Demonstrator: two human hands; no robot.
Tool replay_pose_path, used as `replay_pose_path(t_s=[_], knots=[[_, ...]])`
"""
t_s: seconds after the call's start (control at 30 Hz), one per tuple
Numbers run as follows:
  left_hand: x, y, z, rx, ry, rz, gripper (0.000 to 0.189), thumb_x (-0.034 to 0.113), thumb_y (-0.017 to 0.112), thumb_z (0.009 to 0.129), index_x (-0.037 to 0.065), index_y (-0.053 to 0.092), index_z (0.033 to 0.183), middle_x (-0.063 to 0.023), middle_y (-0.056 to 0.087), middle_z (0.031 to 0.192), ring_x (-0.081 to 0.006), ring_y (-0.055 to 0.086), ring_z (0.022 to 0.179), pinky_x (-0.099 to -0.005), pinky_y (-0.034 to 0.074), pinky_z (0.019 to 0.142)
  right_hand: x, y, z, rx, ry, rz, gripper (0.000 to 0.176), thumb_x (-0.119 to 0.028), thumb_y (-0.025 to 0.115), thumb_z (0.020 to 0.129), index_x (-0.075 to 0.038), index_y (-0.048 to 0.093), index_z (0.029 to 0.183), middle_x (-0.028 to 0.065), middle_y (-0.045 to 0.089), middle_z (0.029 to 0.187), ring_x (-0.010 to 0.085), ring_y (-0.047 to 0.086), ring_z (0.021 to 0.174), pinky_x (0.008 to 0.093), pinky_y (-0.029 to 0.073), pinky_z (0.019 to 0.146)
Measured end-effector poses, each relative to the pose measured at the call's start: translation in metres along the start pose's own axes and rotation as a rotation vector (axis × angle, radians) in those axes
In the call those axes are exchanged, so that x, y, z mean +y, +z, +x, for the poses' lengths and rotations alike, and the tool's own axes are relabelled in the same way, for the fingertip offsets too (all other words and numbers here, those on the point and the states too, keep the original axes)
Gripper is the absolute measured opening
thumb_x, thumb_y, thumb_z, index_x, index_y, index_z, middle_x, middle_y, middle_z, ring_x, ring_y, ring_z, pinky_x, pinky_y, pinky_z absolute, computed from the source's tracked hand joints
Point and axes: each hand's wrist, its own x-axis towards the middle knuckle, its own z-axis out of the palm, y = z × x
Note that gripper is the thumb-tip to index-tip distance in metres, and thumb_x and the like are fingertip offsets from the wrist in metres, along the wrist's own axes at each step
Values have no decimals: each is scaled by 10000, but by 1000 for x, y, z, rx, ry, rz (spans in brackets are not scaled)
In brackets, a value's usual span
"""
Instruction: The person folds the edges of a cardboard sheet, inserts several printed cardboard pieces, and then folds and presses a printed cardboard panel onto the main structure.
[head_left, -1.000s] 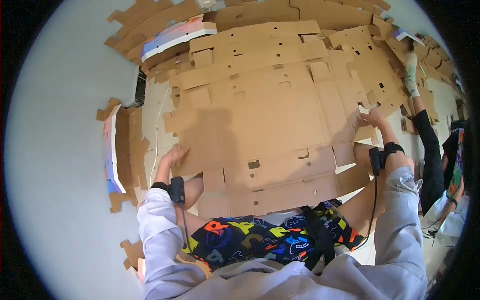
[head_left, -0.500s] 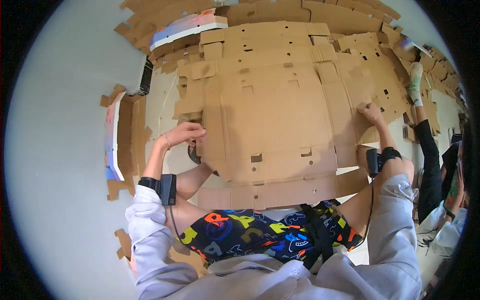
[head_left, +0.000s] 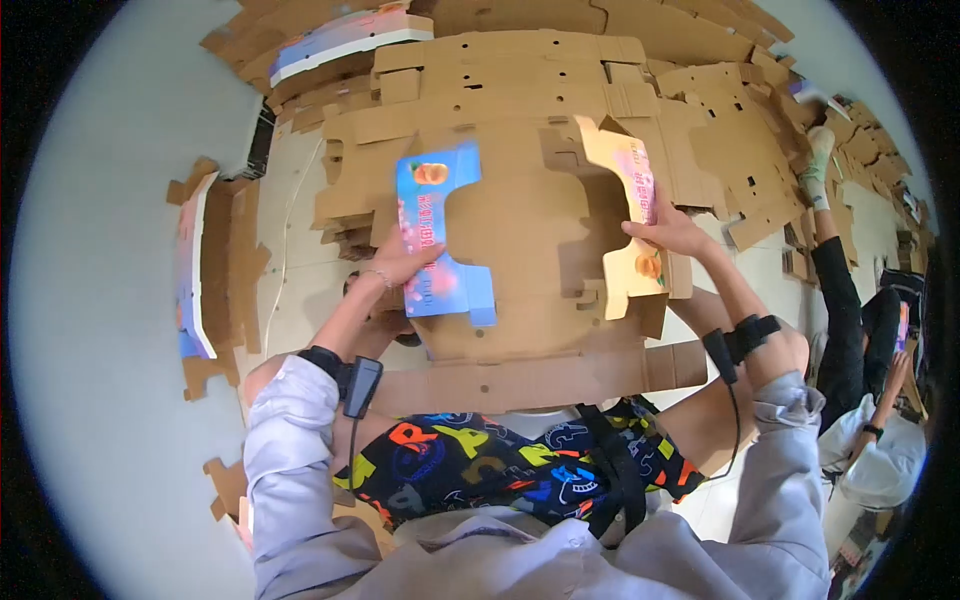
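A large flat cardboard box blank (head_left: pixel 520 230) lies in front of me, plain brown side up. Its left side panel is folded inward, showing a blue printed flap (head_left: pixel 421 210) with fruit and red lettering. My left hand (head_left: pixel 405 262) is closed on that flap, thumb on top and fingers hidden beneath. Opposite, a yellow and pink printed flap (head_left: pixel 645 190) stands folded up on the right side. My right hand (head_left: pixel 675 230) grips it with the thumb over its inner edge; the other fingers are mostly behind it.
More cardboard blanks (head_left: pixel 700 110) lie beyond and to the right. Partly folded printed boxes stand at the left (head_left: pixel 200 265) and at the far edge (head_left: pixel 350 42). A co-worker's leg (head_left: pixel 835 270) and hand (head_left: pixel 898 372) are at the right. Black devices (head_left: pixel 362 388) are strapped to my forearms.
Both side panels have been folded up and inward, so their printed faces now show. My hands moved from the outer edges inward and hold the flaps. The view shifted slightly.
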Motion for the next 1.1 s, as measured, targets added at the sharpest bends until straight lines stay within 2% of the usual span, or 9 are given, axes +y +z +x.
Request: replay_pose_path(t_s=[0.13, 0.27, 0.3, 0.6, 0.8, 0.87, 0.9, 1.0, 1.1], knots=[[6, 12, -13, 276, -27, 122, 789, 283, 810, 656, -27, 402, 1256, -171, 590, 1156, -247, 592, 1058, -354, 488, 883, 13, 41, 6, 423, 70, -348, 1022, -377, 775, 688, 23, 157, 1396, 241, 468, 1282, 324, 522, 1147, 402, 437, 939], [-6, -3, -11, 366, -81, 50, 653, 179, 819, 614, 4, 511, 1164, -149, 637, 1074, -244, 622, 996, -351, 489, 877, 47, 30, 3, 482, 251, -70, 897, -297, 801, 660, -18, 283, 1338, 235, 614, 1074, 353, 615, 974, 404, 485, 847], [-17, -8, -10, 349, -121, -32, 616, 153, 819, 605, 11, 538, 1135, -140, 650, 1045, -240, 631, 975, -350, 491, 871, 52, 26, 1, 491, 240, 132, 807, -238, 812, 656, -13, 363, 1287, 190, 627, 1083, 282, 629, 950, 361, 497, 821], [-12, -4, -20, 537, -236, 77, 515, 45, 806, 573, 18, 572, 1031, -119, 671, 961, -210, 656, 826, -333, 522, 740, 118, 20, 15, 494, 348, 179, 691, -145, 833, 611, 0, 493, 1195, 126, 646, 1060, 209, 618, 963, 337, 486, 841], [-42, -2, -5, 483, -93, 147, 632, 203, 801, 638, 20, 512, 1170, -169, 657, 1004, -290, 652, 918, -389, 511, 803, 114, 24, 15, 508, 167, 302, 733, -133, 819, 624, 6, 440, 1236, 120, 614, 1120, 214, 594, 1004, 329, 471, 864], [8, 18, -25, 417, -73, 332, 716, 305, 760, 691, 19, 441, 1265, -195, 635, 1060, -330, 632, 963, -409, 491, 846, 84, 26, 10, 451, 14, 360, 773, -137, 811, 645, 1, 397, 1283, 117, 598, 1148, 214, 580, 1024, 323, 462, 878], [26, 31, -32, 380, -65, 420, 761, 355, 740, 717, 19, 406, 1312, -208, 623, 1087, -350, 623, 986, -420, 481, 867, 50, 15, 2, 236, 249, 332, 819, -233, 760, 740, -4, 296, 1376, 148, 533, 1242, 223, 523, 1115, 325, 409, 952], [16, 54, -25, 422, 146, 48, 853, 473, 662, 769, 26, 295, 1396, -222, 583, 1163, -359, 594, 1037, -411, 458, 904, 19, 31, -9, 190, 157, 407, 826, -383, 667, 822, -6, 237, 1419, 191, 446, 1330, 238, 437, 1224, 333, 337, 1024], [18, 85, -16, 540, 138, 160, 848, 500, 595, 817, 38, 228, 1427, -359, 355, 1315, -471, 382, 1215, -490, 330, 1000, 3, 63, -3, 404, 108, 319, 825, -484, 571, 860, -2, 223, 1432, 240, 376, 1379, 278, 369, 1291, 366, 289, 1063]])
